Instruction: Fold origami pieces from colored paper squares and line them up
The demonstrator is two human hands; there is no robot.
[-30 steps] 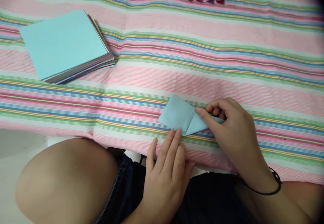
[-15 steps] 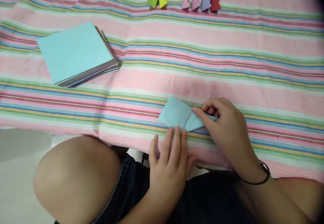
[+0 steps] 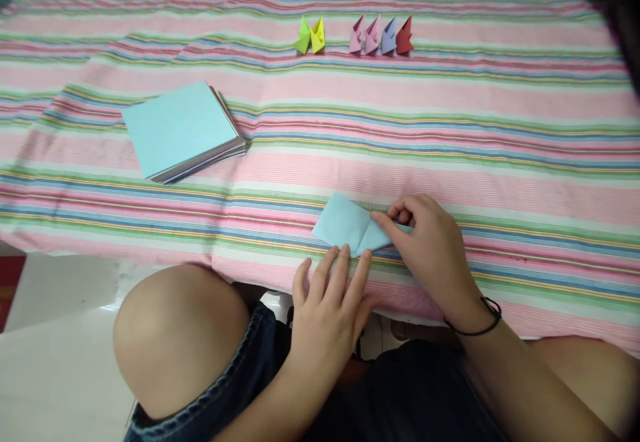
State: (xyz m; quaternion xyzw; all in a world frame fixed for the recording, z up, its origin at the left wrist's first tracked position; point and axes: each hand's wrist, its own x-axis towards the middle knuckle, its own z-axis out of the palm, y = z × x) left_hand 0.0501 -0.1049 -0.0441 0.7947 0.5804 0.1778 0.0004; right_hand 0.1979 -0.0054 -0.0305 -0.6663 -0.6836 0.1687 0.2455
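Note:
A light blue paper sheet (image 3: 345, 223), partly folded, lies on the striped cloth near the front edge. My right hand (image 3: 429, 250) pinches its folded right flap, fingers curled over the crease. My left hand (image 3: 330, 302) lies with fingers stretched out, the tips pressing the sheet's lower edge. A black band circles my right wrist.
A stack of coloured paper squares (image 3: 183, 129) with a light blue top sheet sits at the left. Folded paper pieces stand in a row at the back: green and yellow (image 3: 310, 35), then pink, purple and red (image 3: 381, 35). The striped cloth (image 3: 500, 135) covers the surface; my knee (image 3: 180, 335) is below.
The view has tilted up and drawn back, showing more of the cloth's far side. My right hand has slid slightly left along the fold. The left hand's fingers stay on the lower edge.

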